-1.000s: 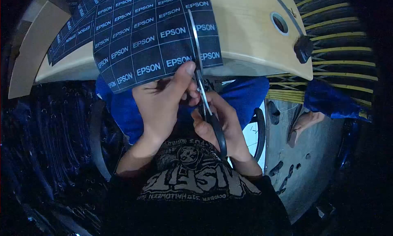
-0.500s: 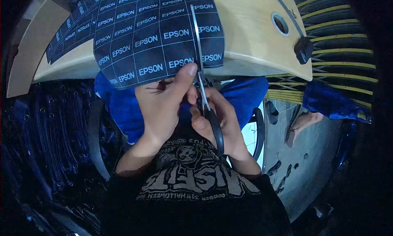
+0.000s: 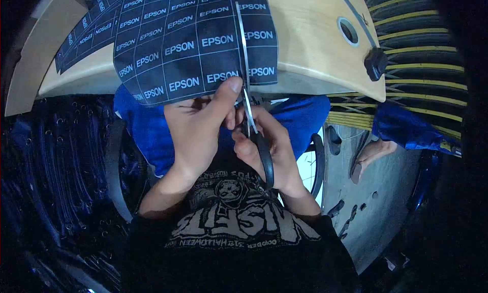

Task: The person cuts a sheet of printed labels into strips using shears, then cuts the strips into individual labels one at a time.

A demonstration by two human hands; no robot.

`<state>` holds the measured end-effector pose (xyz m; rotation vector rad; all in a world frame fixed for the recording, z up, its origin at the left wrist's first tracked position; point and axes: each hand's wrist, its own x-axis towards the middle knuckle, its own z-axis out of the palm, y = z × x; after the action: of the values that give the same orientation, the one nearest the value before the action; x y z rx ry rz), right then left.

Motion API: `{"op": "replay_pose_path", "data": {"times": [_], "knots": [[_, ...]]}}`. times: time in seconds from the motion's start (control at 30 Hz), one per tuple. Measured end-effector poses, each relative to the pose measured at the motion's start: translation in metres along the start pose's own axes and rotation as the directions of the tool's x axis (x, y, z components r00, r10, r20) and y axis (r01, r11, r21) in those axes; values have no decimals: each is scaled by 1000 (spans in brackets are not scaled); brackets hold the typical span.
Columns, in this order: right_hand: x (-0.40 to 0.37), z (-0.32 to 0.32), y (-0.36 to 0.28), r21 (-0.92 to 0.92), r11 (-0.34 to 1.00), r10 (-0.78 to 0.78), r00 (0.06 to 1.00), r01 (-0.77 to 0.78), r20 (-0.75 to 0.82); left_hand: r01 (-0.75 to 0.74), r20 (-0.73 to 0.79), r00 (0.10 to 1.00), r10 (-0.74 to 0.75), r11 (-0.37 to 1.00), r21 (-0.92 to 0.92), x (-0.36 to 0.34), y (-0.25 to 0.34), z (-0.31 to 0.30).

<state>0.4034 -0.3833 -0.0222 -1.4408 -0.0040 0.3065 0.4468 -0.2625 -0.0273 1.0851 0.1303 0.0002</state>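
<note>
A black sheet printed with EPSON labels in a white grid (image 3: 180, 49) lies over the table edge, its near edge hanging toward me. My left hand (image 3: 195, 125) pinches that near edge, thumb on top and fingers underneath. In my right hand (image 3: 272, 148) is a pair of scissors (image 3: 243, 49) with black handles. One long blade runs over the sheet between the last two label columns; the other blade is hidden beneath. The fingers of my right hand wrap round the handles, partly covered by them.
Another EPSON sheet (image 3: 94, 33) and a cardboard piece (image 3: 38, 54) are at the left. The wooden table (image 3: 310, 44) has a round hole and a black knob (image 3: 376, 63). Blue-clad legs are below; another person's foot (image 3: 373, 155) shows at right.
The view has shifted slightly. Both hands, the scissors and the sheet keep nearly the same arrangement, with the scissors handles a little further left in the picture.
</note>
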Motion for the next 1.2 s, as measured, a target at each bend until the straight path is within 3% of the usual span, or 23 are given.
{"op": "replay_pose_path", "data": {"times": [0.27, 0.4, 0.5, 0.57, 0.83, 0.9, 1.13, 1.2], "knots": [[2, 2, 3, 59, 997, -50, 999, 50, -11, -3, -14, 1000, 3, 1000, 12, -3, 3, 1], [3, 1, 4, 15, 1000, -13, 1000, 13, -17, 12, 2, 1000, -12, 1000, 27, -2, 3, 0], [3, 2, 7, -28, 995, -91, 995, 91, -28, 0, -7, 1000, 0, 999, 34, -3, 3, 0], [2, 2, -1, 21, 1000, -21, 1000, 21, -13, 4, -10, 1000, -4, 999, 40, -4, 4, 1], [1, 1, -4, -84, 993, 80, 997, -80, -5, -5, 42, 999, 3, 999, 46, -6, -1, -6], [2, 3, -6, -40, 999, -15, 1000, 14, -14, -31, 64, 998, 28, 999, 44, -6, -1, -6], [3, 4, -7, -65, 998, -16, 1000, 15, -11, 40, 0, 999, -40, 999, 0, -9, 1, -2], [4, 2, -6, -154, 987, -36, 999, 34, -10, 63, 4, 998, -62, 998, -25, -10, 2, -3]]}}
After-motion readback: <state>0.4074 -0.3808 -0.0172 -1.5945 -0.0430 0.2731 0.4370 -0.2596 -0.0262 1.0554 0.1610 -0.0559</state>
